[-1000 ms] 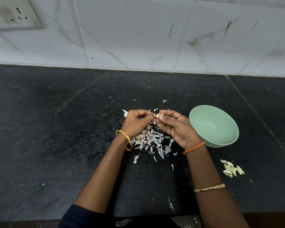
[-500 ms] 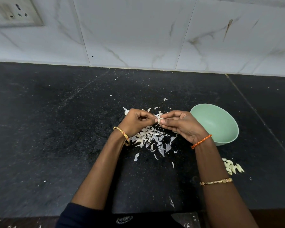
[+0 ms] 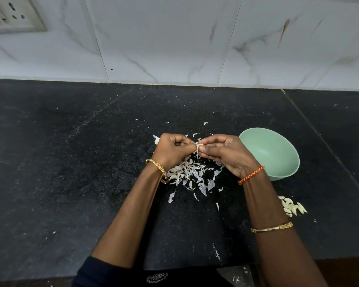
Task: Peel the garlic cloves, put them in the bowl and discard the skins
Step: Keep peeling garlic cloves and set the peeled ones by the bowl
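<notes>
Both hands meet above the black counter and pinch one small garlic clove between their fingertips. My left hand curls round its left end, and my right hand holds its right end with thumb and fingers. Under the hands lies a heap of white garlic skins. A pale green bowl stands just right of my right hand, and no cloves show inside it. Several garlic cloves lie on the counter near my right forearm.
The black stone counter stretches wide to the left and ends at a white marble-tiled wall. A wall socket sits at the top left. Loose skin flakes are scattered beyond the heap.
My hands have stayed together on the clove, with the fingers shifting slightly as they work at its skin. The camera view has tilted a little.
</notes>
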`<state>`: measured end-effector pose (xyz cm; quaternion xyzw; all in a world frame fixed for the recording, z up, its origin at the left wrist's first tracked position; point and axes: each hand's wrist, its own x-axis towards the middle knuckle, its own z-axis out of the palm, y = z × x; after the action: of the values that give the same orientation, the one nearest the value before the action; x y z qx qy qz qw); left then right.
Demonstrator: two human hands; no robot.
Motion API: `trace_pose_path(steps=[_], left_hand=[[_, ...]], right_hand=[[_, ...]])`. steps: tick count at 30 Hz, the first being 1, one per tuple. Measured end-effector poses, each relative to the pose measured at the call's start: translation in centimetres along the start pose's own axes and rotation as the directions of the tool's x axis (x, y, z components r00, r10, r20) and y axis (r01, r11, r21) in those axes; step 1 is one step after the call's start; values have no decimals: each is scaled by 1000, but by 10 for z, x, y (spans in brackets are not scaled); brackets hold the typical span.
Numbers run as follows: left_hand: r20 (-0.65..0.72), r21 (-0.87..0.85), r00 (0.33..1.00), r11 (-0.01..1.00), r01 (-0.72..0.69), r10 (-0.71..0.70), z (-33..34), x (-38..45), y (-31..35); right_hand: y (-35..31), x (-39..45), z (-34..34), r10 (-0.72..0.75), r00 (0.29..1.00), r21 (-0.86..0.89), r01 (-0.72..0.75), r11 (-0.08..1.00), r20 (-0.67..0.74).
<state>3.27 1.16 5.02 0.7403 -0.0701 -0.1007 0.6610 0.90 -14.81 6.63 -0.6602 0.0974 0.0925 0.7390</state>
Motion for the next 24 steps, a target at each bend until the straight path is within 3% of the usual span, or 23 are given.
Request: trace_pose_path(steps=[5, 9, 13, 20, 24], left_hand=[[-60, -51, 996, 997, 57, -60, 2, 6, -4], [-106, -99, 989, 991, 93, -103, 4, 7, -5], [-86, -103, 988, 988, 119, -128, 5, 7, -4], [-51, -140, 987, 979, 147, -155, 3, 4, -5], [-53, -68, 993, 993, 100, -104, 3, 2, -4]], right_hand=[[12, 0, 7, -95, 995, 68, 97, 993, -42], [22, -2, 15, -270, 961, -102, 263, 959, -55], [29, 0, 19, -346, 935, -192, 328, 925, -71], [32, -4, 18, -255, 961, 101, 266, 959, -103], [32, -6, 19, -269, 959, 0, 270, 963, -84]])
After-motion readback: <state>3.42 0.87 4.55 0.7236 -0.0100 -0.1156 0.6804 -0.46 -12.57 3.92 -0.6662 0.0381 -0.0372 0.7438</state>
